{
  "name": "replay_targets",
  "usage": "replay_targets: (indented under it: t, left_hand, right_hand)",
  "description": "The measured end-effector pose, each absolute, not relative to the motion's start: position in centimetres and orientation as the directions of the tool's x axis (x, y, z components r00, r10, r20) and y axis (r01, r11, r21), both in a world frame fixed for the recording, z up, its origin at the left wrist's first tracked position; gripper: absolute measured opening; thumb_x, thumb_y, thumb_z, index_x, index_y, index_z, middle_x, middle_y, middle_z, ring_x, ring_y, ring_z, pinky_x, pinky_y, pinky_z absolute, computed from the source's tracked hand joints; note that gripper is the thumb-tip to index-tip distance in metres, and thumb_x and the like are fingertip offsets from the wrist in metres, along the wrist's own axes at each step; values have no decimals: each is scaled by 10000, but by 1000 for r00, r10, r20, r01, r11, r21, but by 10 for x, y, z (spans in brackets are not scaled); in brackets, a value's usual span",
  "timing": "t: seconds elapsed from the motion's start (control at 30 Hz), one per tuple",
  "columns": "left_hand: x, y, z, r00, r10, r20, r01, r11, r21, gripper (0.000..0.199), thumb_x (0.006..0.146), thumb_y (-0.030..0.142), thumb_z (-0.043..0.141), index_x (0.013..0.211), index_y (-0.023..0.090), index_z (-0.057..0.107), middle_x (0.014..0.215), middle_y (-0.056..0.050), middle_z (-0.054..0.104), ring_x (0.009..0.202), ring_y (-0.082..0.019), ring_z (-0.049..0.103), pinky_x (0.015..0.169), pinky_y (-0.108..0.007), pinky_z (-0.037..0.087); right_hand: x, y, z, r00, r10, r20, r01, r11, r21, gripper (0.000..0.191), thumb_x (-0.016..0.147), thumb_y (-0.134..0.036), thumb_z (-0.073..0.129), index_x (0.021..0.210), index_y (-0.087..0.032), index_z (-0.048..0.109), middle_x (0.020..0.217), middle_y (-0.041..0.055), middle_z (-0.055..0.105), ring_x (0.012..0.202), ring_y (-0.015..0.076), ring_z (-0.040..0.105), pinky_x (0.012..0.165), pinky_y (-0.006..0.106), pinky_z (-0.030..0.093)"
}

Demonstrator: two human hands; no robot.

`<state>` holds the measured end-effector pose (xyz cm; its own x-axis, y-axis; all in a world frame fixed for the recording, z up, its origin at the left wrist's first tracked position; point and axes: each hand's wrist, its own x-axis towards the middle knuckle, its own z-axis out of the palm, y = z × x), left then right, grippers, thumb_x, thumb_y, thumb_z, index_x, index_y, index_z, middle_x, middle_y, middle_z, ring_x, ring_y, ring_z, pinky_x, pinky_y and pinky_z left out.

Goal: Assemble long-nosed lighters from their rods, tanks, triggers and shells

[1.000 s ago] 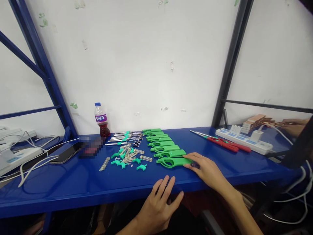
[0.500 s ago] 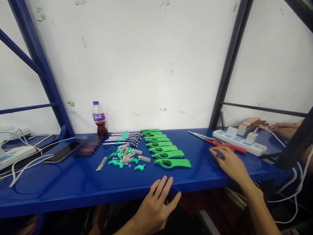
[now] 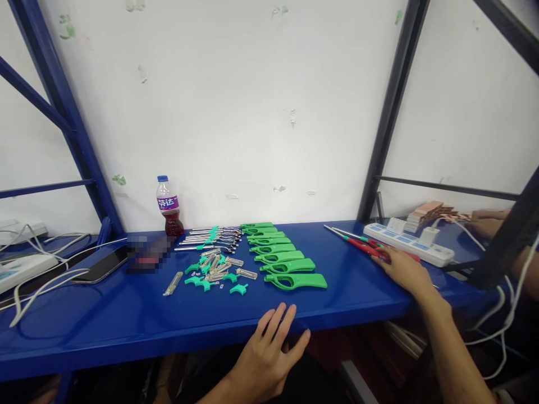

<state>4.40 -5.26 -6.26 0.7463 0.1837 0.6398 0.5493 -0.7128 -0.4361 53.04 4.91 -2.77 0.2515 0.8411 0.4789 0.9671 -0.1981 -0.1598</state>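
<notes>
My left hand [image 3: 269, 353] hovers at the table's front edge, fingers spread, with nothing in it. At the right, my right hand [image 3: 406, 275] lies over the handles of red long-nosed lighters [image 3: 362, 245]; its fingers bend round a red handle, and their tips are partly hidden. Several green lighter shells [image 3: 303, 280] lie in a column in the middle. Left of them are metal lighter tubes with wires [image 3: 200, 241], clear fuel tanks [image 3: 246, 274] and turquoise triggers [image 3: 239, 289] in a loose pile. One clear tank [image 3: 172, 284] sits apart.
A drink bottle [image 3: 168, 207] stands by the wall. A phone [image 3: 103, 264] and white cables [image 3: 25, 292] lie at the left. A white power strip [image 3: 408, 244] is behind my right hand. Beyond the dark post [image 3: 389, 112], another person's hand [image 3: 488, 221] is near stacked pieces [image 3: 425, 213].
My right hand has moved down onto the red lighters and closed over a handle. The left hand has stayed in place. The view has shifted slightly.
</notes>
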Motion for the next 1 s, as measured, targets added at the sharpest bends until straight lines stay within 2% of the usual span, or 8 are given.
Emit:
replay_targets:
  t: [0.27,0.4,0.53,0.63,0.7,0.8,0.9,1.0]
  left_hand:
    - [44,-52,-62,744,182,643,548,-717,-431,639,890,212,670,1519,232,554,1559,-243,526,1531,-391,407,1198,-499,342]
    - [44,-52,-62,745,188,641,550,-717,-429,630,895,231,675,1514,238,557,1554,-242,529,1514,-386,435,1178,-494,384]
    - [45,-52,-61,737,181,651,548,-724,-420,599,886,228,683,1478,230,590,1540,-244,535,1496,-381,455,1141,-491,453]
    - [48,-58,-50,675,157,721,552,-756,-352,584,849,172,655,1426,254,633,1449,-212,595,1452,-353,494,1090,-491,511]
    - [49,-68,-35,608,152,779,561,-777,-286,653,772,107,625,1404,268,651,1405,-189,603,1446,-350,489,1071,-508,530]
    - [47,-86,-7,529,30,848,563,-761,-324,712,744,-10,643,1381,306,667,1412,-139,590,1449,-314,496,1126,-470,504]
    - [36,-98,16,490,32,871,611,-726,-317,571,865,110,699,1385,343,666,1414,-85,617,1391,-281,559,1135,-443,506]
    - [20,-97,26,523,158,837,674,-677,-294,434,974,245,651,1404,301,652,1322,-95,688,1222,-270,684,1042,-419,571]
  right_hand:
    - [523,40,-18,278,873,400,954,-204,-218,754,930,-774,437,1254,-166,744,1137,198,795,987,411,761,819,485,570]
    - [517,34,-14,277,865,417,948,-177,-263,731,912,-751,459,1208,-152,753,1044,221,804,973,444,760,807,509,569]
    - [501,24,-6,241,844,480,933,-65,-355,685,917,-681,463,1246,-142,729,1128,208,802,1039,424,756,866,497,589]
    - [475,-2,9,190,825,532,901,68,-428,664,966,-672,404,1278,-171,711,1265,147,780,1175,364,730,964,427,595]
    - [450,-29,25,123,832,541,871,171,-461,584,999,-660,445,1324,-247,699,1351,60,754,1265,304,695,1041,352,568]
    - [406,-73,54,-87,907,412,784,318,-534,495,993,-623,565,1324,-294,732,1363,43,750,1271,309,693,1065,349,561]
    - [360,-103,79,-268,916,300,753,393,-528,466,914,-623,698,1242,-305,791,1245,63,800,1134,313,753,985,331,601]
    - [320,-112,91,-424,879,217,704,471,-531,407,948,-572,691,1265,-330,775,1236,45,801,1114,273,755,981,302,586]
